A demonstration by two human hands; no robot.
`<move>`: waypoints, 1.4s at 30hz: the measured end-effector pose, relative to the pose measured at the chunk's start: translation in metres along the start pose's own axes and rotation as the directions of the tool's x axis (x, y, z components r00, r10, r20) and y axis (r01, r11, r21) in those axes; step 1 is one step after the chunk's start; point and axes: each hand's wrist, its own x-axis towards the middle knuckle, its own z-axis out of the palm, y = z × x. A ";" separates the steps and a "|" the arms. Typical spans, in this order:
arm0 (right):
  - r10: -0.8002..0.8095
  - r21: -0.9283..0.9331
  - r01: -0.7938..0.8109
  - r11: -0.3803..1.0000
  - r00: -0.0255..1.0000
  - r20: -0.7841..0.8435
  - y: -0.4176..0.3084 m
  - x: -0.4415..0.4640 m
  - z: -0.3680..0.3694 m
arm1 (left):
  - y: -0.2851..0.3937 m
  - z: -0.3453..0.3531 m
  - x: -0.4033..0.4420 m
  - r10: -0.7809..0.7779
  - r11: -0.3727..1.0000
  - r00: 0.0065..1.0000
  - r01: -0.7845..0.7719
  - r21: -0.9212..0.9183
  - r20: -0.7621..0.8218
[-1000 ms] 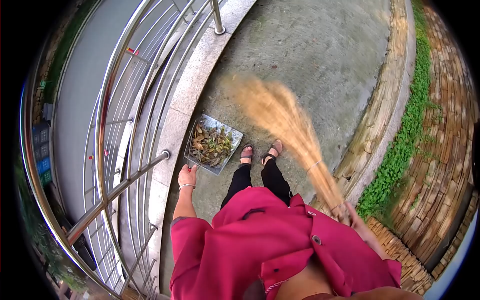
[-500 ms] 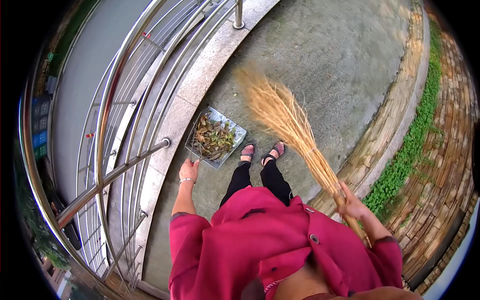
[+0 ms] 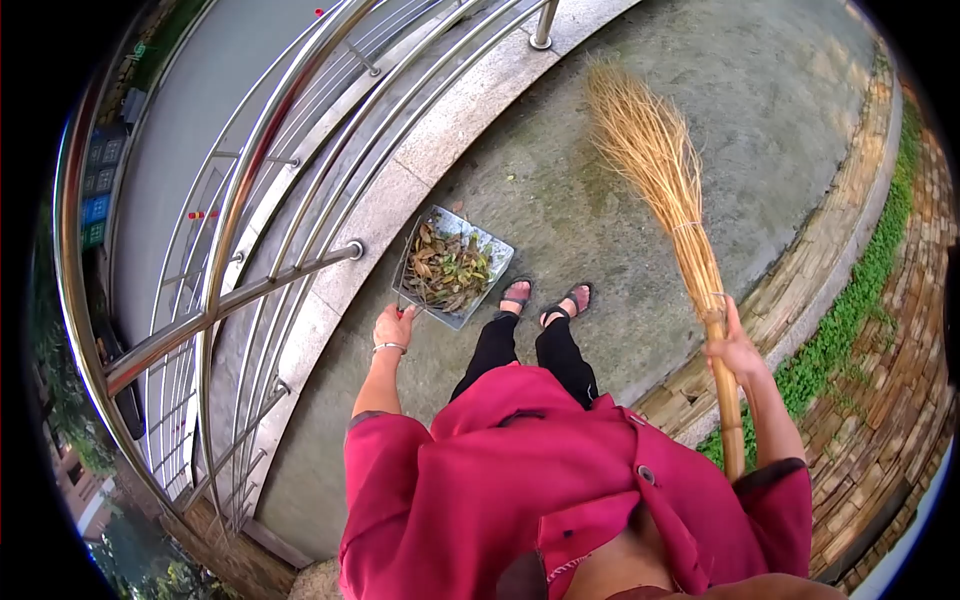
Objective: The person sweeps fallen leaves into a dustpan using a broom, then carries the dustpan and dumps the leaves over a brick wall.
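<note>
My right hand (image 3: 737, 352) is wrapped round the pole of a straw broom (image 3: 672, 175), whose bristles point up and away over the concrete. My left hand (image 3: 393, 328), with a bracelet at its wrist, is closed at the near left corner of a metal dustpan (image 3: 502, 254), apparently round its thin handle; the grip itself is mostly hidden. Dry brown and yellow-green leaves (image 3: 448, 264) with some twigs lie heaped in the dustpan. It is just left of my sandalled feet (image 3: 568, 301).
A steel railing (image 3: 225, 300) on a pale stone curb (image 3: 440, 145) runs along the left. On the right, a low stone edge (image 3: 770, 300) borders a strip of green plants (image 3: 850, 290) and brick paving (image 3: 880, 400). Blue and green bins (image 3: 95, 209) stand beyond the railing.
The broom has swung to the right, away from the dustpan, and its pole is now more upright in view. The view has shifted slightly; my left hand stays by the dustpan.
</note>
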 end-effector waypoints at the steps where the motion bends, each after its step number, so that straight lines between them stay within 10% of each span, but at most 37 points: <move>1: 0.007 -0.005 -0.007 1.000 1.000 0.007 0.010 0.010 0.007 | -0.002 -0.001 0.002 -0.010 1.000 1.000 0.010 0.003 0.003; 7: 0.114 -0.700 0.087 0.709 0.965 0.236 0.053 -0.019 0.038 | -0.003 0.004 0.013 -0.040 0.999 0.999 0.040 0.022 -0.005; 11: 0.034 -0.708 0.222 0.671 0.944 0.328 0.068 -0.063 0.016 | -0.009 -0.001 0.013 -0.035 0.999 0.999 0.036 0.030 -0.005; 12: 0.153 -0.101 -0.130 0.986 0.950 0.272 0.091 -0.073 0.000 | -0.011 -0.002 0.011 -0.037 0.999 0.999 0.037 0.005 0.020; 14: 0.279 0.567 -0.406 0.717 0.912 0.300 0.098 -0.099 -0.008 | -0.012 -0.002 0.009 -0.035 0.999 0.998 0.036 -0.021 0.051; 15: 0.090 0.168 -0.138 0.976 0.959 0.269 0.081 -0.126 -0.010 | -0.015 0.001 0.005 -0.019 0.999 0.999 0.020 -0.025 0.034; 19: -0.178 -0.443 0.284 0.851 0.948 0.264 0.053 -0.142 -0.007 | -0.021 -0.003 -0.011 -0.028 0.999 0.998 0.030 -0.044 0.051; 21: 0.045 -0.337 0.022 0.941 0.981 0.190 0.035 -0.127 0.013 | -0.032 0.001 -0.012 0.026 0.997 1.000 -0.026 -0.074 -0.003; 28: -0.122 -0.507 0.345 0.790 0.899 0.421 0.141 -0.029 0.031 | -0.053 0.013 0.007 -0.054 0.998 0.998 0.053 -0.018 -0.032; 31: 0.001 0.033 -0.020 0.999 0.873 0.487 0.131 -0.062 0.030 | -0.041 0.003 0.005 -0.070 0.998 0.997 0.069 -0.010 -0.034; 33: 0.235 0.514 -0.467 0.719 0.860 0.453 0.098 -0.104 0.035 | -0.037 -0.006 0.007 -0.097 0.995 0.994 0.097 0.003 0.048; 34: 0.055 0.122 -0.136 0.983 0.856 0.514 0.097 -0.130 0.023 | -0.043 0.000 0.007 -0.048 0.997 0.998 0.050 -0.065 0.027; 35: -0.073 -0.272 0.284 0.920 0.803 0.591 0.099 -0.153 0.018 | -0.044 0.004 0.006 -0.016 0.992 1.000 0.019 -0.124 0.024; 42: -0.439 -0.320 0.495 0.808 0.867 0.234 0.203 -0.170 0.022 | -0.036 0.016 -0.009 0.185 0.981 0.983 -0.186 -0.064 -0.011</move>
